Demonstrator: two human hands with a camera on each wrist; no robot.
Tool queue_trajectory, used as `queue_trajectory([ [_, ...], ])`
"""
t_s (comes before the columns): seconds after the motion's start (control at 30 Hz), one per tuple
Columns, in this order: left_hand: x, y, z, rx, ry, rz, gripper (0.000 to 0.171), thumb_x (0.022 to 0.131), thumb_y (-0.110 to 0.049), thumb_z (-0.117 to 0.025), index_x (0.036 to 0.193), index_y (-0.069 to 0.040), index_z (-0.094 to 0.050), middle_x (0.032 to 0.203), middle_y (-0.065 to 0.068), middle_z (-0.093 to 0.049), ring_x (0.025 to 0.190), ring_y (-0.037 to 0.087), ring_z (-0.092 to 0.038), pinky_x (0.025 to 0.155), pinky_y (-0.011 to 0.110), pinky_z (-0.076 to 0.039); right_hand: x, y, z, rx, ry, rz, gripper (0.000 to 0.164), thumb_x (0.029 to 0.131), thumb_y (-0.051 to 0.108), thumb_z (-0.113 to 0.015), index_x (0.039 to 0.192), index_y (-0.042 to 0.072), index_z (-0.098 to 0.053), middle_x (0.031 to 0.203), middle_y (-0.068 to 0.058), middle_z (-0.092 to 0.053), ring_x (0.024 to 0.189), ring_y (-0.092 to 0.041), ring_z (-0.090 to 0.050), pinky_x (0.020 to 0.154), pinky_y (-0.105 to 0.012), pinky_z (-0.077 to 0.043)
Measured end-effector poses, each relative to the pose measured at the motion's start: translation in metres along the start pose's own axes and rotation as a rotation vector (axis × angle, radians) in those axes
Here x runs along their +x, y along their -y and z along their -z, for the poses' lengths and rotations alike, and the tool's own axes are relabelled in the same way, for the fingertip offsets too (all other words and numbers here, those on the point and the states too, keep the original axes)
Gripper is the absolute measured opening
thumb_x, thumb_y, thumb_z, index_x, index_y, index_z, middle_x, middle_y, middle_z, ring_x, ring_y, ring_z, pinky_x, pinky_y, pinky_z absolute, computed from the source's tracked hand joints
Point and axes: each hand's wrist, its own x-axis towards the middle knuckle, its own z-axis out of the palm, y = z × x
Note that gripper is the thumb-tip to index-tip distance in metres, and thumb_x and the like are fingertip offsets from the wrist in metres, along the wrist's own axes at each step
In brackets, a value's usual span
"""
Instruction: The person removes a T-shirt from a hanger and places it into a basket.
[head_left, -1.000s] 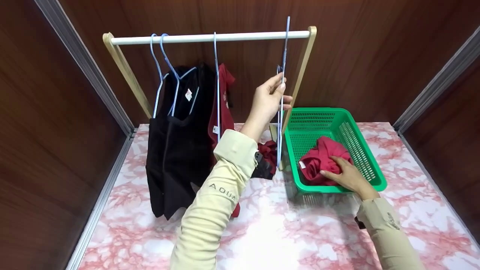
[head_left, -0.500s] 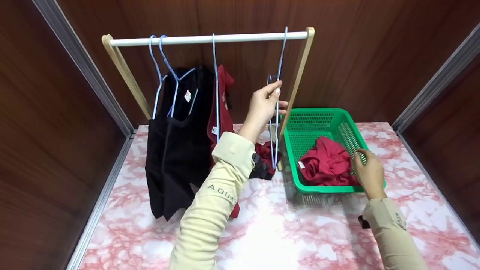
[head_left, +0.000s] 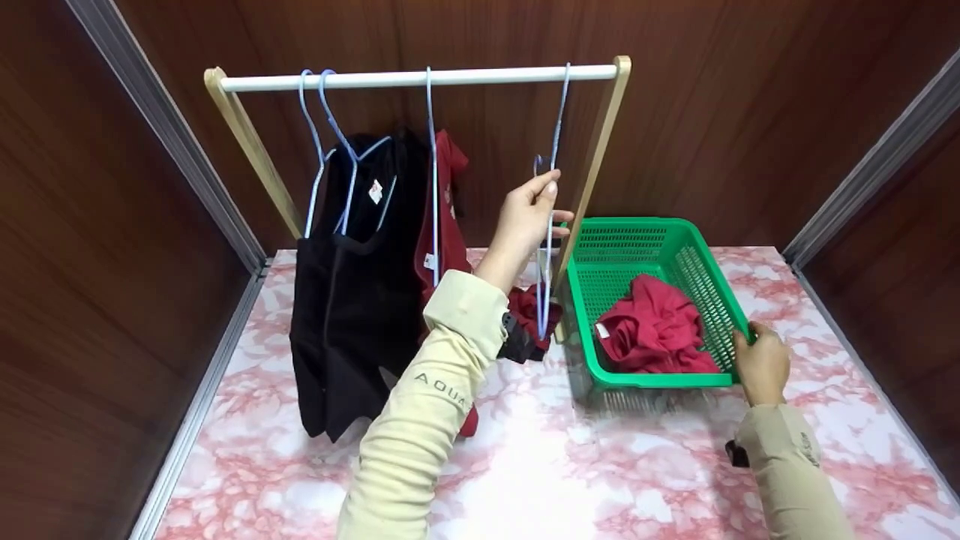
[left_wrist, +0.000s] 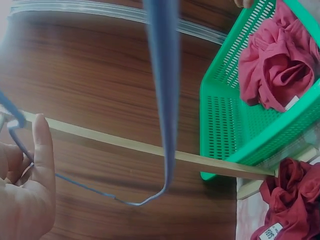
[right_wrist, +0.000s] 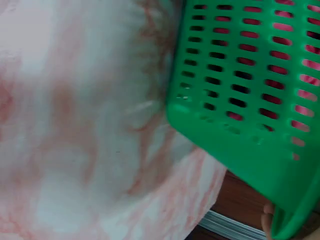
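Observation:
My left hand (head_left: 527, 216) pinches a blue wire hanger (head_left: 555, 142) near the right end of the rack. The hanger is seen nearly edge-on, carries no garment, and its hook sits over the white rail (head_left: 495, 76). In the left wrist view its wire (left_wrist: 167, 100) runs large across the picture. My right hand (head_left: 763, 365) grips the rim of a green plastic basket (head_left: 701, 270) at its near right corner. Inside the basket lies a crumpled red garment (head_left: 652, 322) with a white label. In the right wrist view the basket wall (right_wrist: 240, 135) hides most of that hand.
Black garments (head_left: 360, 315) and a red garment (head_left: 446, 217) hang on blue hangers at the rack's left and middle. A dark red cloth bundle (left_wrist: 295, 192) lies beside the rack's foot. Wooden walls (head_left: 750, 112) enclose the marble-patterned table (head_left: 255, 465).
My right hand has let go of the red garment and moved right onto the basket rim. My left hand has lowered the hanger, bringing its hook down onto the rail.

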Motion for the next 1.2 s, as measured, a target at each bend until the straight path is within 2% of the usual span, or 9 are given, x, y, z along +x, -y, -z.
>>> queue_trajectory([
  [0.2, -0.001, 0.004, 0.006, 0.027, 0.047, 0.006, 0.043, 0.101, -0.013, -0.04, 0.145, -0.013, -0.038, 0.15, 0.005, -0.039, 0.099, 0.029, -0.067, 0.071, 0.027, -0.058, 0.0, -0.003, -0.005, -0.1, 0.101, -0.049, 0.047, 0.097, 0.008, -0.036, 0.139, -0.011, -0.033, 0.131, -0.039, -0.042, 0.117, -0.054, -0.044, 0.094, -0.063, -0.039],
  [0.33, -0.002, 0.005, 0.006, 0.023, 0.051, 0.037, 0.045, 0.1, -0.01, -0.042, 0.145, -0.013, -0.038, 0.151, 0.005, -0.037, 0.105, 0.029, -0.064, 0.073, 0.027, -0.058, 0.002, -0.004, -0.006, -0.166, 0.157, -0.06, 0.048, 0.097, 0.008, -0.031, 0.142, -0.009, -0.029, 0.131, -0.039, -0.039, 0.115, -0.054, -0.044, 0.091, -0.063, -0.041],
  [0.43, -0.004, 0.006, 0.007, 0.019, 0.047, 0.042, 0.044, 0.099, -0.008, -0.043, 0.143, -0.012, -0.041, 0.15, 0.01, -0.037, 0.109, 0.03, -0.062, 0.076, 0.028, -0.058, 0.002, -0.004, -0.006, -0.181, 0.162, -0.066, 0.047, 0.097, 0.008, -0.03, 0.141, -0.009, -0.031, 0.129, -0.038, -0.04, 0.113, -0.053, -0.046, 0.089, -0.062, -0.042],
  [0.47, -0.005, 0.006, 0.007, 0.027, 0.045, 0.034, 0.044, 0.099, -0.007, -0.044, 0.143, -0.011, -0.042, 0.149, 0.012, -0.038, 0.11, 0.03, -0.062, 0.078, 0.03, -0.057, 0.002, -0.004, -0.005, -0.182, 0.16, -0.069, 0.047, 0.097, 0.008, -0.03, 0.141, -0.009, -0.031, 0.129, -0.038, -0.04, 0.112, -0.053, -0.046, 0.088, -0.062, -0.042],
  [0.57, -0.008, 0.004, 0.011, 0.13, 0.021, -0.009, 0.042, 0.098, -0.01, -0.046, 0.139, -0.011, -0.047, 0.145, 0.016, -0.044, 0.118, 0.028, -0.058, 0.091, 0.031, -0.053, 0.003, -0.003, -0.005, -0.178, 0.156, -0.084, 0.047, 0.097, 0.008, -0.03, 0.141, -0.009, -0.031, 0.129, -0.037, -0.04, 0.112, -0.052, -0.046, 0.088, -0.063, -0.042],
  [0.73, -0.017, -0.004, 0.02, 0.3, -0.029, -0.045, 0.042, 0.096, -0.016, -0.049, 0.138, -0.013, -0.049, 0.142, 0.012, -0.049, 0.127, 0.023, -0.052, 0.105, 0.03, -0.044, 0.003, 0.0, -0.008, -0.172, 0.163, -0.103, 0.047, 0.097, 0.009, -0.029, 0.141, -0.008, -0.03, 0.13, -0.036, -0.039, 0.113, -0.052, -0.046, 0.09, -0.063, -0.041],
  [0.87, -0.023, -0.013, 0.027, 0.316, -0.045, -0.065, 0.041, 0.096, -0.015, -0.049, 0.137, -0.014, -0.05, 0.142, 0.01, -0.049, 0.127, 0.023, -0.052, 0.103, 0.032, -0.045, 0.002, -0.001, -0.009, -0.171, 0.145, -0.092, 0.047, 0.097, 0.009, -0.029, 0.14, -0.009, -0.032, 0.13, -0.036, -0.04, 0.113, -0.052, -0.046, 0.09, -0.062, -0.041],
  [0.97, -0.026, -0.019, 0.036, 0.296, -0.055, -0.105, 0.039, 0.095, -0.01, -0.048, 0.134, -0.011, -0.053, 0.138, 0.012, -0.052, 0.124, 0.023, -0.054, 0.102, 0.029, -0.045, 0.0, -0.001, -0.01, -0.166, 0.126, -0.078, 0.046, 0.096, 0.008, -0.029, 0.139, -0.01, -0.034, 0.128, -0.037, -0.041, 0.112, -0.052, -0.046, 0.089, -0.063, -0.041],
  [1.2, -0.029, -0.029, 0.067, 0.269, -0.145, -0.282, 0.035, 0.091, 0.001, -0.047, 0.123, 0.001, -0.058, 0.123, 0.019, -0.061, 0.116, 0.025, -0.058, 0.099, 0.024, -0.045, -0.001, -0.001, -0.011, -0.168, 0.122, -0.067, 0.047, 0.096, 0.009, -0.029, 0.139, -0.01, -0.034, 0.127, -0.038, -0.041, 0.111, -0.053, -0.046, 0.088, -0.063, -0.041],
])
